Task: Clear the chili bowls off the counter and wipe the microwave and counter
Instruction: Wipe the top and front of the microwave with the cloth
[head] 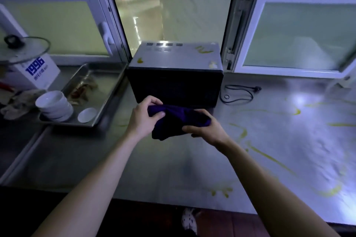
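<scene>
Gripping cloth [173, 121], long axis 10-to-4 o'clock, fingers of left hand [142, 119] and right hand [206, 131] clamped on its ends; facing smeared microwave [175, 82] just beyond at 12 o'clock, left hand nearer.

Bowls [54, 106]: white, stacked, in near-left corner of metal tray [110, 94], left of microwave. Small white dish [87, 115] just beside stack, same tray.
Microwave [175, 82]: dark front, silver top, upright at back of counter; yellow smears on top.
Counter [154, 159]: steel; yellow streaks across right half and near front edge.
Cloth [173, 121]: dark blue, bunched, gripped by left hand [142, 119] and right hand [204, 129], in front of microwave.
</scene>
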Demonstrator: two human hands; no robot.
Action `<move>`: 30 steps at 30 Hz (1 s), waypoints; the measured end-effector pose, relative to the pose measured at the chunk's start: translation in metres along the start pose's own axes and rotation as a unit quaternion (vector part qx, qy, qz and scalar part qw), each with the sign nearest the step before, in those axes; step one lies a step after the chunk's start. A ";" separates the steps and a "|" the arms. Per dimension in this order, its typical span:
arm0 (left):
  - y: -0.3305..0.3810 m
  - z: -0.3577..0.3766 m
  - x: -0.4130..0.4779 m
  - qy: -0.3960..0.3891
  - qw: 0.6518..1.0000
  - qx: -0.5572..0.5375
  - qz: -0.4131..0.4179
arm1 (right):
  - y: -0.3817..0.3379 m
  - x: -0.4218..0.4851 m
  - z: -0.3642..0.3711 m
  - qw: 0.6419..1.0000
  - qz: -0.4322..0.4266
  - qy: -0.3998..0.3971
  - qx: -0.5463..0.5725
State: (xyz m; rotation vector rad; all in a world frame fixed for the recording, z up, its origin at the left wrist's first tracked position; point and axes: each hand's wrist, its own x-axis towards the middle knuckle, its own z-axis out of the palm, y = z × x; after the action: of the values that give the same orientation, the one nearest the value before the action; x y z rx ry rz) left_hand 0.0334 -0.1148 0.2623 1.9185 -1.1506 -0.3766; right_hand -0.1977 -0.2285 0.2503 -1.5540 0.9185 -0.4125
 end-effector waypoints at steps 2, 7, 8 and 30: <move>-0.013 -0.006 0.018 0.021 1.000 -0.003 0.004 | -0.010 0.015 0.007 0.998 0.009 0.003 -0.054; -0.014 -0.031 0.088 0.106 0.994 -0.028 0.017 | -0.079 0.087 0.007 0.969 -0.026 0.147 -0.197; -0.011 -0.038 0.115 0.121 0.992 -0.025 0.013 | -0.102 0.111 0.005 0.962 -0.043 0.177 -0.205; -0.158 -0.067 0.257 0.056 0.980 0.022 -0.189 | -0.091 0.331 0.124 0.780 -0.076 0.261 -0.564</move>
State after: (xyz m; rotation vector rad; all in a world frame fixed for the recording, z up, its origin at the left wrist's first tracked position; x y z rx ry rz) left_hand 0.3022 -0.2596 0.2187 2.1699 -0.7235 -0.4410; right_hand 0.1258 -0.3969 0.2312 -2.7021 1.6465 -0.4367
